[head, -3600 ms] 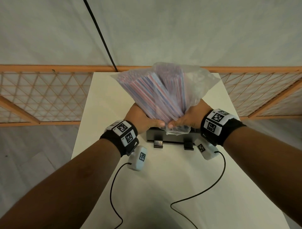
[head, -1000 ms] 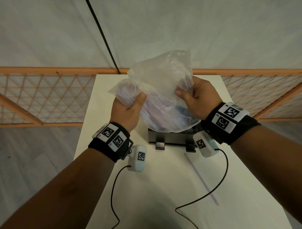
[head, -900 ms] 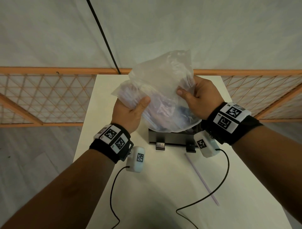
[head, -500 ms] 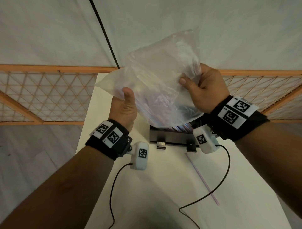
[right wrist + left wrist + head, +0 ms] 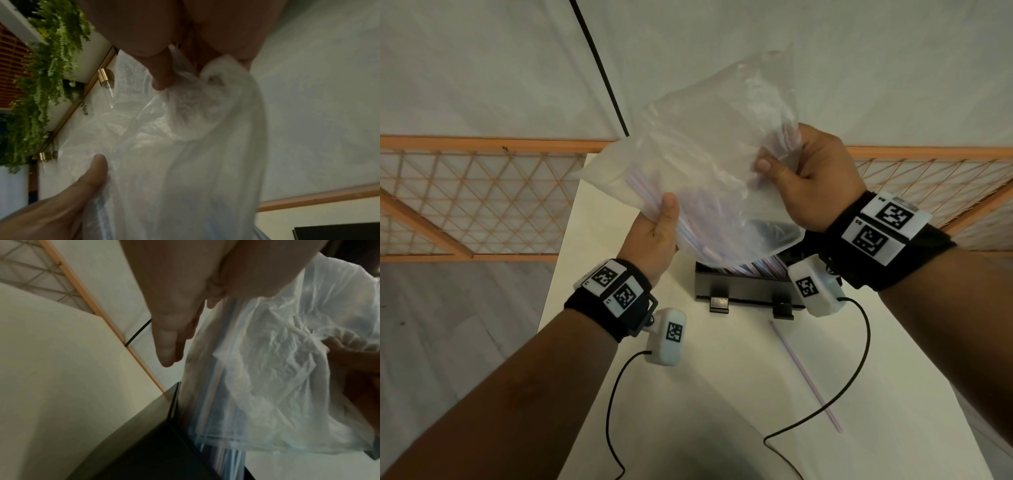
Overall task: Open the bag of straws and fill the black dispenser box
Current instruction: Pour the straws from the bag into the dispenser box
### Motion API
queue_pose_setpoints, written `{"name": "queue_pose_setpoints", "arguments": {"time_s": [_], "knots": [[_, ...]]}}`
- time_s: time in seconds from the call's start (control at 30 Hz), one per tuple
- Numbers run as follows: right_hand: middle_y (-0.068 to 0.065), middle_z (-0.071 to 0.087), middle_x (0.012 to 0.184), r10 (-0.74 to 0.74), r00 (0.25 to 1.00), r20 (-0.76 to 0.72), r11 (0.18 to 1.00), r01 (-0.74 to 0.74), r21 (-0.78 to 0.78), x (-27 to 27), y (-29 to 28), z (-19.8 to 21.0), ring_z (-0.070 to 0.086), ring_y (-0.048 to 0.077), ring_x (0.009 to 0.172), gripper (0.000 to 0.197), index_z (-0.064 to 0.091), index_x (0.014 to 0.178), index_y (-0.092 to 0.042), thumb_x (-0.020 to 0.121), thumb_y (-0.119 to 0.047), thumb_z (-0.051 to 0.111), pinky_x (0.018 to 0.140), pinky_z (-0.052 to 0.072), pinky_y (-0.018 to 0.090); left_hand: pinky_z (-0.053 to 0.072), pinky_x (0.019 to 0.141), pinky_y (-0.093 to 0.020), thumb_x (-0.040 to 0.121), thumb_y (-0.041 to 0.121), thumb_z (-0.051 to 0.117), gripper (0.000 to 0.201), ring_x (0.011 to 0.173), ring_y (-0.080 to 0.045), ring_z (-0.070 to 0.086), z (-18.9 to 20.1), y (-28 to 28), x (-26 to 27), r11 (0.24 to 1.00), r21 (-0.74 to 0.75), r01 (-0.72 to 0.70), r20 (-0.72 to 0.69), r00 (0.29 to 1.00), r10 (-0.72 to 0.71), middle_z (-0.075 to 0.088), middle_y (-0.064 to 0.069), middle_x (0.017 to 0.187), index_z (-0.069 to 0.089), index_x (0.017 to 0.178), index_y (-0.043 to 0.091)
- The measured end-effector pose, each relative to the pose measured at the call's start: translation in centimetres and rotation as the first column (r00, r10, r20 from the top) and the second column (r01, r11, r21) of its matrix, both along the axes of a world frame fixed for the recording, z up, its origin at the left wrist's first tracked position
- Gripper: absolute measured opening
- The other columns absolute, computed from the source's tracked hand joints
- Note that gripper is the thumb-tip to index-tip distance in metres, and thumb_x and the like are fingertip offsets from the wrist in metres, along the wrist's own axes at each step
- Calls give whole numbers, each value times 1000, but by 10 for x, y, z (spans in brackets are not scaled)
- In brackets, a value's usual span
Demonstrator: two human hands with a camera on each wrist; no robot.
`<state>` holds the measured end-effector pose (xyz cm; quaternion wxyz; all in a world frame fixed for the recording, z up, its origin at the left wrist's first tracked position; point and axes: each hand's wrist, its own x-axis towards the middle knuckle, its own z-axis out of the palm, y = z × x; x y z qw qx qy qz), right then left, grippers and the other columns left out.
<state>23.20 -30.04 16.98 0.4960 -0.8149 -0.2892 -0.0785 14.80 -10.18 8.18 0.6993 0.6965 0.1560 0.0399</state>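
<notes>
Both hands hold a clear plastic bag (image 5: pixel 709 171) upside down above the black dispenser box (image 5: pixel 743 286) on the white table (image 5: pixel 722 394). My left hand (image 5: pixel 657 233) grips its left side, thumb on the front. My right hand (image 5: pixel 804 178) clutches bunched plastic at the upper right. A few striped straws (image 5: pixel 688 236) slide from the bag's mouth into the box, where straws (image 5: pixel 760 267) lie. The left wrist view shows the bag (image 5: pixel 267 369) with straws entering the box (image 5: pixel 164 451). The right wrist view shows the crumpled bag (image 5: pixel 185 146) pinched under my right thumb.
One loose straw (image 5: pixel 804 377) lies on the table in front of the box, right of centre, crossed by a black wrist cable (image 5: pixel 825 407). An orange lattice fence (image 5: pixel 465 198) runs behind the table. Grey floor lies to the left.
The full bag has been upended and mostly emptied into the box. Over the last second both hands lifted it higher, and one straw landed on the table.
</notes>
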Motion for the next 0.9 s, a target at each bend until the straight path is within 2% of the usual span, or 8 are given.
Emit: {"name": "queue_pose_setpoints", "arguments": {"time_s": [0.1, 0.17, 0.23, 0.33, 0.47, 0.63, 0.73, 0.9], "knots": [[-12, 66, 77, -10, 1000, 7, 1000, 10, -11, 2, -3, -1, 64, -6, 67, 4, 65, 89, -1, 91, -3, 62, 67, 45, 10, 49, 109, -54, 87, 78, 47, 69, 125, -19, 64, -6, 6, 1, 992, 108, 66, 44, 997, -71, 71, -1, 129, 66, 128, 25], [-15, 67, 72, -30, 999, -21, 999, 29, -21, 4, -5, -3, 66, -4, 67, 3, 65, 89, -3, 91, -3, 62, 66, 46, 11, 53, 103, -54, 92, 72, 46, 59, 105, -16, 68, -6, 6, 1, 968, 229, 101, 25, 994, -109, 73, 2, 110, 69, 107, 19], [-18, 69, 66, -56, 996, -74, 998, 57, 13, 5, -8, -2, 68, -2, 66, 8, 63, 88, -8, 90, 0, 63, 63, 47, 10, 56, 78, -49, 98, 64, 47, 57, 70, -19, 55, -2, 4, 0, 929, 342, 140, -21, 990, -141, 54, -8, 71, 56, 75, 13], [-14, 70, 72, -40, 985, -166, 999, 45, 25, 2, -11, -2, 68, -1, 69, 27, 60, 90, -17, 81, 7, 69, 64, 50, 14, 49, 68, -42, 99, 59, 49, 67, 58, -27, 47, -1, 2, -1, 899, 391, 199, -96, 980, -175, 44, -13, 64, 49, 66, 1], [-8, 71, 90, -61, 979, -193, 965, 8, -264, -3, -12, -7, 67, 1, 82, 40, 64, 115, -20, 79, -32, 80, 73, 50, 13, 56, 96, -60, 77, 83, 59, 85, 101, -40, 72, -3, 0, -3, 962, 164, 217, -89, 975, -204, 75, -18, 103, 70, 101, 3], [-18, 64, 70, -63, 995, -83, 956, 36, -292, -5, 1, -3, 62, 0, 67, 7, 76, 91, -21, 90, -18, 69, 61, 42, 5, 51, 105, -55, 80, 53, 68, 67, 124, -24, 66, 14, -8, -6, 933, -350, 80, -133, 982, -134, 73, -1, 129, 62, 137, 19], [-14, 66, 72, -13, 997, -72, 955, -9, -296, -8, 8, -1, 62, -1, 67, 8, 75, 90, -19, 91, -16, 68, 65, 44, 8, 48, 105, -55, 80, 58, 75, 72, 129, -24, 62, 18, -8, -8, 908, -412, 81, -131, 980, -147, 70, 2, 134, 58, 142, 24], [0, 72, 78, -13, 997, -79, 981, -3, -196, -11, 13, 10, 68, 8, 68, 9, 74, 89, -14, 91, -13, 66, 67, 53, 20, 52, 98, -53, 41, 79, 86, 118, 130, -25, 62, 18, 3, -8, 891, -452, 46, -67, 994, -85, 68, 1, 137, 57, 142, 26]]}}
